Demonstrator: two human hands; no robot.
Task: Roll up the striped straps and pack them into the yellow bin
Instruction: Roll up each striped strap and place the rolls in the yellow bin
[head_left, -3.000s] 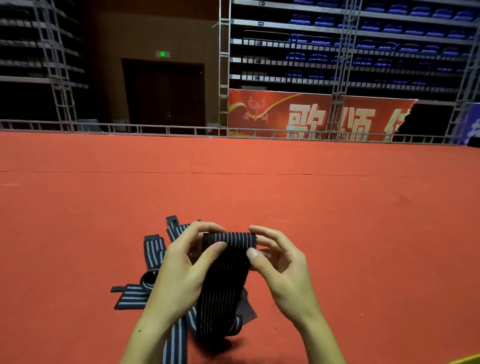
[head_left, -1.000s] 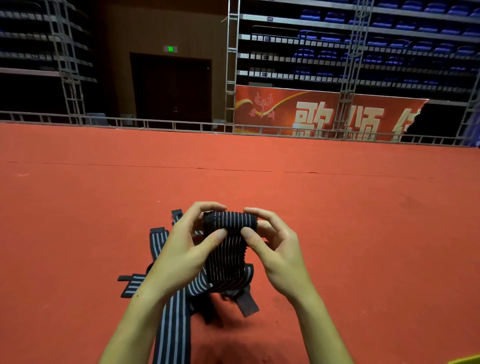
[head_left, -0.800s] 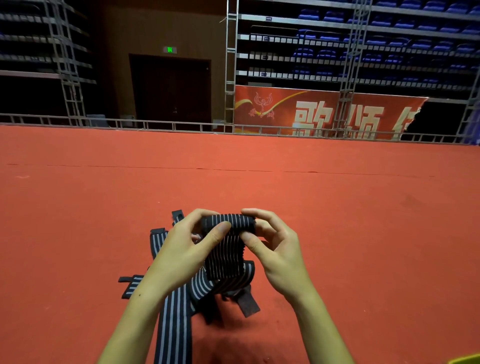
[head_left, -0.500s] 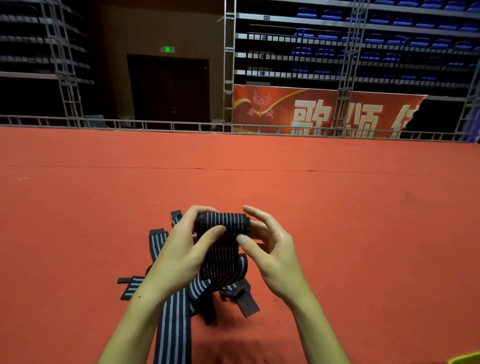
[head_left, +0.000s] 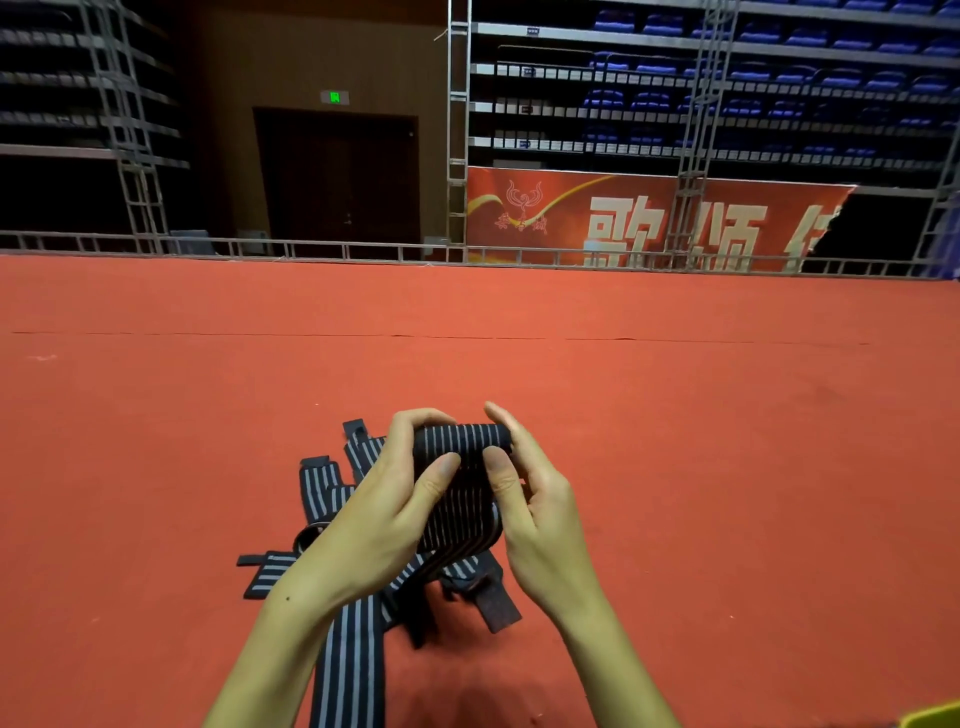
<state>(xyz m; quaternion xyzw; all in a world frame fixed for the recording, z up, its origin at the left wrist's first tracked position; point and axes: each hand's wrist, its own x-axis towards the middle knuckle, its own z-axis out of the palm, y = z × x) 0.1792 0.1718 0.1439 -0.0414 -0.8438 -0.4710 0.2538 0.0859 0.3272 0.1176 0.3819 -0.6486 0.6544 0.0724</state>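
A black strap with grey stripes (head_left: 462, 441) is partly rolled into a tight coil, held above the red carpet. My left hand (head_left: 384, 514) grips the coil's left end, thumb pressed on its front. My right hand (head_left: 530, 499) pinches the right end, thumb on the front and fingers behind. The strap's loose tail (head_left: 457, 540) hangs down from the coil. Several more striped straps (head_left: 322, 488) lie in a heap on the carpet under my hands. A corner of the yellow bin (head_left: 935, 717) shows at the bottom right edge.
The red carpet (head_left: 675, 441) stretches wide on all sides. A metal railing (head_left: 363, 252) bounds its far edge, with a red banner (head_left: 649, 218), scaffolding and blue seats behind.
The coil has grown as both hands turned it, and the hanging tail has become shorter. My thumbs have shifted on the front of the roll.
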